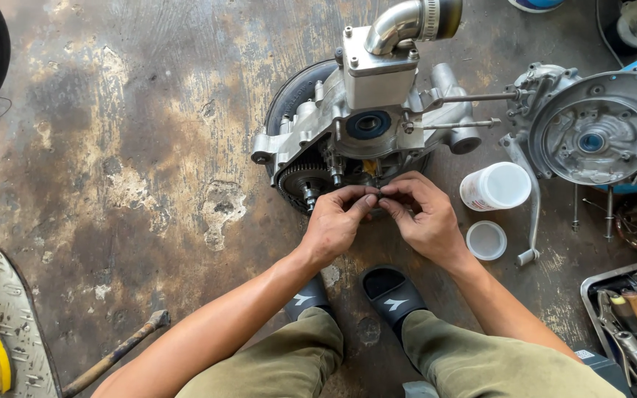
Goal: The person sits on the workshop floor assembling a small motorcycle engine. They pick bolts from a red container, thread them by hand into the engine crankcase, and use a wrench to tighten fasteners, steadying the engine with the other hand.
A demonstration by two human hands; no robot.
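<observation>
- Step in hand, as I read it: fitting or working a small part at the lower front of the engine case [366,121] — both hands meet there, just below the round bearing opening
- left hand [335,225]: fingers curled, thumb and forefinger pinched shut on something tiny — can't tell what, too small
- right hand [425,217]: fingertips pinched against the left's, same spot; whether it holds its own piece I can't tell
- Engine case sits on the floor, toothed gear [298,180] at its lower left, chrome elbow pipe [407,22] on top
- Next move likely calls for fine fingertip alignment, not force
- Surface: stained, patchy concrete floor [149,162]
- Around: white tub [497,186] and its lid [486,240] just right of the hands, a second case half [595,133] far right, tool tray [632,317] lower right, hammer [116,354] lower left, well apart
</observation>
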